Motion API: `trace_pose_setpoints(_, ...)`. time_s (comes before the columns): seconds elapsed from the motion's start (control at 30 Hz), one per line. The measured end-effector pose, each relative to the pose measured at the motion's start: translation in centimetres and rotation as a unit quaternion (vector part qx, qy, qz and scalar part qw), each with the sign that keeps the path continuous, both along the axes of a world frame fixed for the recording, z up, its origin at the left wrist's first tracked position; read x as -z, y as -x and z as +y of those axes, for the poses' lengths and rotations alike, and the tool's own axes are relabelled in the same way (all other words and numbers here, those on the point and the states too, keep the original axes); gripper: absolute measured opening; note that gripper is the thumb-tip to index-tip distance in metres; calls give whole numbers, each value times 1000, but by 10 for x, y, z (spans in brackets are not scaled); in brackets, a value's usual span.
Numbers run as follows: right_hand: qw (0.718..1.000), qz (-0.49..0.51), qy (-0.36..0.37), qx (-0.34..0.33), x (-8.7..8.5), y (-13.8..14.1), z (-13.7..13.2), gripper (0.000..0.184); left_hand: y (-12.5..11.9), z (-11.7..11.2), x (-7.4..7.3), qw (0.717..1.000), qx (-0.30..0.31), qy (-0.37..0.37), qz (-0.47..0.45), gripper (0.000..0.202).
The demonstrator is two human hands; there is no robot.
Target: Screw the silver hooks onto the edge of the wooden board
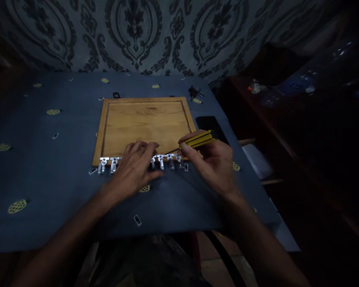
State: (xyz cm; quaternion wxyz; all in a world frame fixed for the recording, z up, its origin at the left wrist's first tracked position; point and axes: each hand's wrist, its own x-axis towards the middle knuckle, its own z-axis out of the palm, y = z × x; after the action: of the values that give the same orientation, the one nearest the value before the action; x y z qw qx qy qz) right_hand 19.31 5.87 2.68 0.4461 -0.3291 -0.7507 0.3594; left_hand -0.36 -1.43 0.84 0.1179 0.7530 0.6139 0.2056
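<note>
A wooden board (143, 123) with a raised frame edge lies flat on the table. Along its near edge runs a silver metal rail with several hooks (160, 161), which hang over toward me. My left hand (135, 164) rests on the rail and the board's edge, fingers stretched out and thumb apart, covering the middle hooks. In my right hand (214, 161) is a screwdriver with a yellow and black handle (199, 139), gripped between thumb and fingers. Its thin shaft points left and down, the tip close to the rail beside my left fingers. Whether the tip touches a screw I cannot tell.
A blue patterned tablecloth (50, 171) covers the table. To the board's right lies a dark phone (212, 125), with keys (195, 92) farther back. A small black item (116, 95) sits behind the board. A large clear plastic bottle (311, 75) is at the right.
</note>
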Motion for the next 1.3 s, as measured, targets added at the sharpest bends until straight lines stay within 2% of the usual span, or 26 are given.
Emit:
trace_pose_setpoints(0.23, 998, -33, -61, -7, 4, 9, 4, 11, -6, 3, 2, 1000, 11, -4, -12, 61)
trace_pose_setpoints(0.53, 997, -26, -68, -9, 10, 9, 6, 3, -9, 4, 6, 1000, -14, -2, -25, 62)
trace_pose_setpoints(0.9, 996, -41, -76, -13, 15, 11, 7, 6, -8, 3, 9, 999, -11, -8, -40, 58)
trace_pose_setpoints(1.1, 986, -61, -149, -29, 11, 15, 11, 9, -9, 3, 7, 999, -21, -3, -49, 56)
trace_pose_setpoints(1.3, 972, -90, -215, 24, 13, 22, 7, 17, -10, 3, 9, 999, -20, -5, -45, 53)
